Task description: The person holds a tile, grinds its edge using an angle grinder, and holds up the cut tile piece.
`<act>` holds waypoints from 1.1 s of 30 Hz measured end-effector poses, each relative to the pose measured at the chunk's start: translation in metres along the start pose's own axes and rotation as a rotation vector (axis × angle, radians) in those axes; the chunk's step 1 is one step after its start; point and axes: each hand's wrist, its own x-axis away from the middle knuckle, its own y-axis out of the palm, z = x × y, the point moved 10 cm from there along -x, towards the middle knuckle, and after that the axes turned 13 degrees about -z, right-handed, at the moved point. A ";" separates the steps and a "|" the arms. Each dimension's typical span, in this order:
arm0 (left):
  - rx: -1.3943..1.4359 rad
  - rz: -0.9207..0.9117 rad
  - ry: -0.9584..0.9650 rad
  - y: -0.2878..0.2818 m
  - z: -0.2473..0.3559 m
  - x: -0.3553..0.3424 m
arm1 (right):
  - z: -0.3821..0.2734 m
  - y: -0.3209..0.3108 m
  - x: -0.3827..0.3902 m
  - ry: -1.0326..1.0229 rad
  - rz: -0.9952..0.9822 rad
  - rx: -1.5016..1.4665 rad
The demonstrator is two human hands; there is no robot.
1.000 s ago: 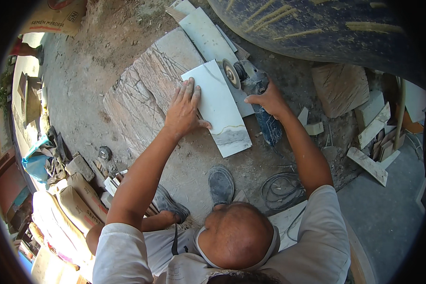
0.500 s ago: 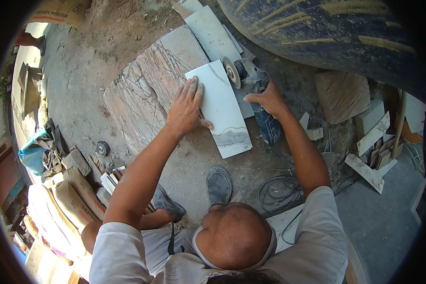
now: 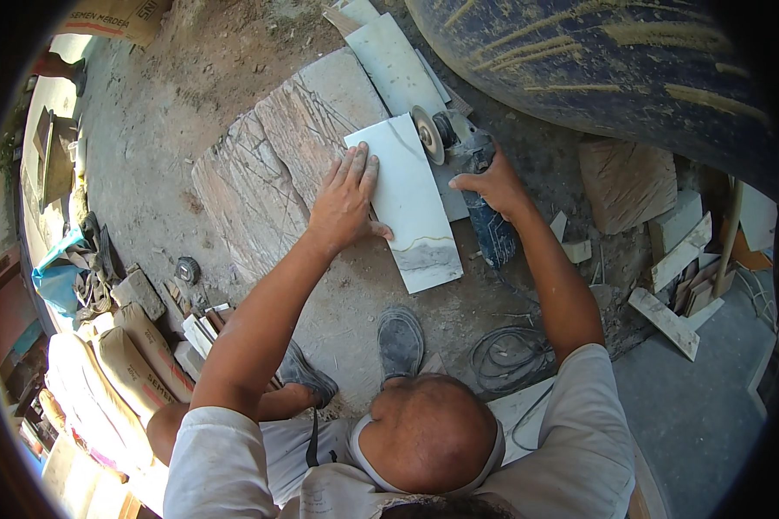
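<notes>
A white marble tile [image 3: 415, 208] with a grey vein lies across a brown stone slab [image 3: 260, 173] on the dirt. My left hand [image 3: 346, 203] presses flat on the tile's left side, fingers spread. My right hand [image 3: 492, 183] grips the dark body of an angle grinder [image 3: 480, 195]. The grinder's round disc [image 3: 427, 134] stands at the tile's upper right edge. A second pale tile [image 3: 394, 60] lies just beyond it.
A large dark curved object [image 3: 614, 69] fills the top right. Stone offcuts [image 3: 675, 259] pile at right. A coiled cable [image 3: 511, 359] lies by my shoes [image 3: 401, 342]. Sacks [image 3: 138, 355] and tile scraps sit at left, with a small round object [image 3: 187, 270].
The view has shifted a little. Both hands keep their places on the tile and the grinder.
</notes>
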 end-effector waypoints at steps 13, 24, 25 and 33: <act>-0.014 -0.005 0.006 0.001 0.000 0.001 | 0.000 0.000 -0.003 -0.039 -0.016 0.003; -0.013 -0.025 0.005 0.002 0.000 0.000 | -0.001 -0.002 -0.003 -0.052 -0.003 0.013; -0.012 -0.018 0.008 0.002 0.000 0.000 | 0.000 -0.002 -0.004 -0.052 -0.001 0.014; -0.012 0.001 0.025 -0.001 0.002 0.001 | -0.006 0.000 -0.004 -0.063 -0.031 -0.022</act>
